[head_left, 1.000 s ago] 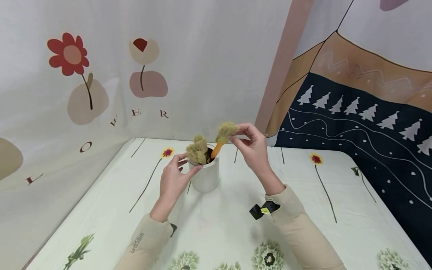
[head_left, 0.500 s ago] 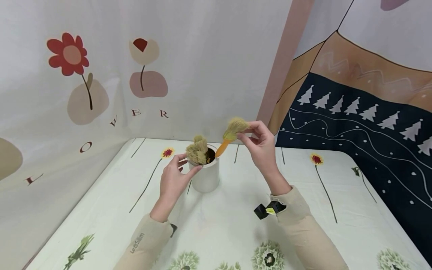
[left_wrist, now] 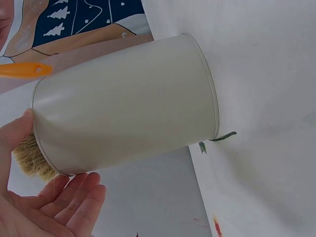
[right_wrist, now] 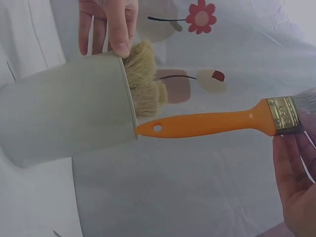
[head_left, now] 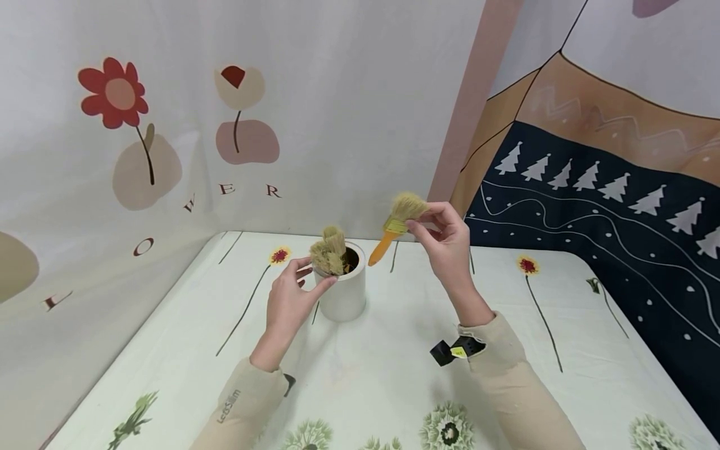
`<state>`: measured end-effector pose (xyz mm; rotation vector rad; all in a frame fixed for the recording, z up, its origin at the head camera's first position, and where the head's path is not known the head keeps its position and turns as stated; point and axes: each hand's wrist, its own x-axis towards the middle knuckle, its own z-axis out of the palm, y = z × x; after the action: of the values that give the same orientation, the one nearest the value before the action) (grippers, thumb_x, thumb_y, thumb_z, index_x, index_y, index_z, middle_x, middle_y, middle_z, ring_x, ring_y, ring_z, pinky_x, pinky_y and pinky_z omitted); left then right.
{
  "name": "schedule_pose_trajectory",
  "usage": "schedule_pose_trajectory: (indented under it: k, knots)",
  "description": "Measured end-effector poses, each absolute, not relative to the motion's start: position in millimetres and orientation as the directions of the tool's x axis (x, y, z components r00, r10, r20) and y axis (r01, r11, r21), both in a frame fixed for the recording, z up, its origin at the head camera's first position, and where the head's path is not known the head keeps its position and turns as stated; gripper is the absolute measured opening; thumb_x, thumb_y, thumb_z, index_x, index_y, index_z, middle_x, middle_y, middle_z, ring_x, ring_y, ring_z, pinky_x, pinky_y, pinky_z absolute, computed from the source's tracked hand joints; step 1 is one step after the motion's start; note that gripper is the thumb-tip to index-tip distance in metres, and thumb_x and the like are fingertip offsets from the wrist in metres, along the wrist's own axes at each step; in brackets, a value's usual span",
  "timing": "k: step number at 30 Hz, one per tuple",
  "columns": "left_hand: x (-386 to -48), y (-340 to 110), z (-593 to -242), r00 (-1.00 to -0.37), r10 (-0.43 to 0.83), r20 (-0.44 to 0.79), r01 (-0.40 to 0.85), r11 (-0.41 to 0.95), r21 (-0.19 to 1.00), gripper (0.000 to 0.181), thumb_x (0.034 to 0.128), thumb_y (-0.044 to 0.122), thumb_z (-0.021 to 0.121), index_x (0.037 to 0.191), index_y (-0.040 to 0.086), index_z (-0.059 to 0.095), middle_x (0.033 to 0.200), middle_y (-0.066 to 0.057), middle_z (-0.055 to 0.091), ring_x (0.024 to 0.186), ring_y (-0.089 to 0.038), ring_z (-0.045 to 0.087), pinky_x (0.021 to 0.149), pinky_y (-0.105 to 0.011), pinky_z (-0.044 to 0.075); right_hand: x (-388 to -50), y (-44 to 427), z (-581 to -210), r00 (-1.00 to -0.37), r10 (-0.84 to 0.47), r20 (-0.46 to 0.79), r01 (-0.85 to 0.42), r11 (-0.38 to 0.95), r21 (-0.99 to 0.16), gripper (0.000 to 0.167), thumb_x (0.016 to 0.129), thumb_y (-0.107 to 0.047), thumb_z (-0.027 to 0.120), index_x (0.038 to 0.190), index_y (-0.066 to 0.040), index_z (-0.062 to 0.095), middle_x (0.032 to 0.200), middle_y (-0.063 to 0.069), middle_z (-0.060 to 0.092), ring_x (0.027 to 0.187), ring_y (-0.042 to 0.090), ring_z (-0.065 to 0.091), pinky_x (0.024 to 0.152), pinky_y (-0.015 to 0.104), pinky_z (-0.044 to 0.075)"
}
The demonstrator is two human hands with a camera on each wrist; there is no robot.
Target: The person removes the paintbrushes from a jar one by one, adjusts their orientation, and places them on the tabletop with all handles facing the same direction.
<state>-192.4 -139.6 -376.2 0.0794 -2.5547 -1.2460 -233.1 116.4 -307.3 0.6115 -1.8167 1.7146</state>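
Note:
My right hand (head_left: 447,244) pinches a paintbrush (head_left: 387,240) by its bristle end, just above the table to the right of a white cylindrical pot (head_left: 344,300). Its orange handle (right_wrist: 207,124) points down towards the pot, and its metal band (right_wrist: 285,114) shows in the right wrist view. Several brushes with pale bristles (head_left: 328,251) stand in the pot, their handles hidden inside. My left hand (head_left: 289,299) holds the pot at its rim, thumb at the near side and fingers at the left; in the left wrist view the fingertips (left_wrist: 94,180) touch its wall.
A white tablecloth (head_left: 360,369) with printed flowers covers the table. Behind it hangs a pale curtain (head_left: 349,125) with flower prints, and a dark tree-patterned cloth (head_left: 590,212) hangs at the right. A small black camera (head_left: 450,351) sits on the right wrist.
My right hand has drawn the paintbrush out of the pot and moved it right, so the handle now hangs outside the rim. The left hand and the pot have stayed in place.

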Motion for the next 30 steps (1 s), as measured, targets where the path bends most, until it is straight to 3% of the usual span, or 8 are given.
schedule_pose_trajectory:
  k: [30]
  knots:
    - [-192.9, -141.1, -376.6, -0.952, -0.181, 0.247, 0.084, 0.621, 0.780, 0.068, 0.0824, 0.042, 0.080, 0.134, 0.004, 0.055, 0.137, -0.014, 0.063, 0.122, -0.031, 0.065, 0.098, -0.046, 0.054, -240.5, 131.7, -320.1, -0.780, 0.103, 0.618, -0.603, 0.140, -0.785, 0.025, 0.088, 0.002, 0.072, 0.109, 0.008, 0.059, 0.093, -0.019, 0.062, 0.082, -0.001, 0.064, 0.075, 0.012, 0.055]
